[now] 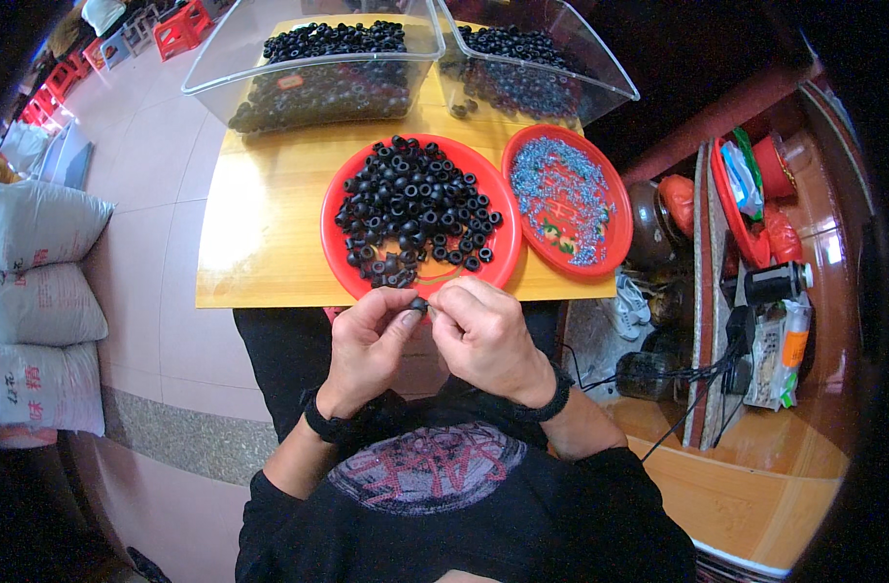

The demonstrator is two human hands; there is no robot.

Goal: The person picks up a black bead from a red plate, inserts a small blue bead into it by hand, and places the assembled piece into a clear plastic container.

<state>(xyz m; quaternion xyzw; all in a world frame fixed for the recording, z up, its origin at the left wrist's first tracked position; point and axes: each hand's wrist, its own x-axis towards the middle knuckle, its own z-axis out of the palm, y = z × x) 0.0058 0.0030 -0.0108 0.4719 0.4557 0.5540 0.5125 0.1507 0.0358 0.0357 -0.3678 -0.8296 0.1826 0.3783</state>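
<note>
My left hand (pixel 369 342) pinches a small black ring-shaped bead (pixel 419 304) between thumb and forefinger, just off the table's front edge. My right hand (pixel 485 330) is closed beside it, its fingertips meeting at the bead; whatever they hold is too small to make out. Right beyond both hands is a round red plate (pixel 508 219) heaped with black beads (pixel 413 199), many showing a hole. A second red plate (pixel 619 219), to its right, carries tiny bluish, glinting pieces (pixel 551 180) spread over a printed pattern.
Two clear plastic bins, the left (pixel 313 73) and the right (pixel 532 73), hold more black beads at the back of the yellow wooden table (pixel 260 233). Stacked white sacks (pixel 44 301) stand at left. Jars (pixel 649 374), cables (pixel 697 374) and a shelf (pixel 702 291) are at right.
</note>
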